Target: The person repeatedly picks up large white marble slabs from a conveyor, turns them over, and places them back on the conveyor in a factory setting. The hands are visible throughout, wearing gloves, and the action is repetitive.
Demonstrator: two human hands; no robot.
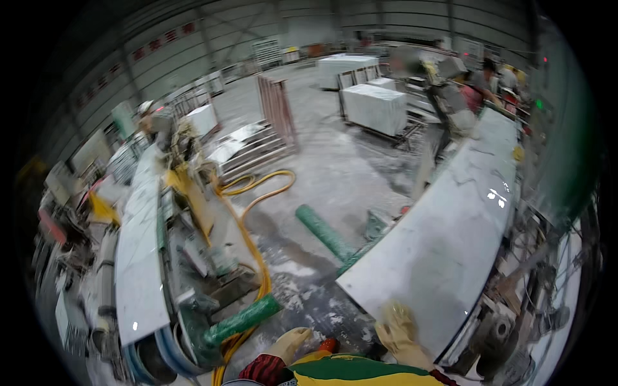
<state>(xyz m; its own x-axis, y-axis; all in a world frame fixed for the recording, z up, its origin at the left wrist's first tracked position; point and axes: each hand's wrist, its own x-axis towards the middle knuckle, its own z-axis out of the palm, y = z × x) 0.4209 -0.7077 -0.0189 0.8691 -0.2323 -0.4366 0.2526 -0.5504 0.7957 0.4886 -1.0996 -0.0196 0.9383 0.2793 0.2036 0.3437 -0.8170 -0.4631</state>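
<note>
My right hand [402,336], in a cream rubber glove, lies with its fingers stretched out against the near end of a large polished white stone slab [444,225] with grey veins. It grips nothing. The slab rests on a long machine line to my right, light glinting off its surface. My left hand [291,343], gloved alike with a red-and-black cuff, hangs low before my body, fingers loosely extended and nothing visible in it. A small red-orange thing [329,345] shows beside it, too blurred to name. My green and yellow apron [367,371] covers the bottom edge.
Another white slab [141,257] lies on a belt conveyor to my left. Green rollers [243,320] jut into the aisle, where a yellow hose [248,238] snakes across the wet floor. Stacked slabs [374,108] and a rack [275,109] stand farther off. Other people work at both far ends.
</note>
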